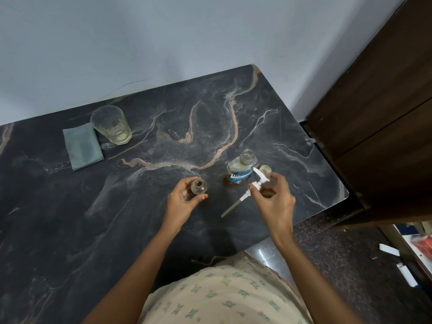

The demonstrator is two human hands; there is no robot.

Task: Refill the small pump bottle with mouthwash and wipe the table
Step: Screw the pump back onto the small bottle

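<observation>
While L hand (183, 198) grips small pump bottle (199, 186), R hand (274, 199) pinches white pump head (256, 182) w/ tube, uncapped mouthwash bottle (242, 169) on tabletop (70, 218) behind, cloth (83, 147) beside glass (111, 125)

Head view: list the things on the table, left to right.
Folded cloth → glass → small pump bottle, held by the left hand → mouthwash bottle → loose cap. The pump in the right hand overlaps the mouthwash bottle, so it is left out.

One wide-angle head camera looks forward and steeply down, close above the marble table (70, 230). The wall (163, 43) fills the top, the wearer's shirt (222, 300) the bottom edge.
</observation>
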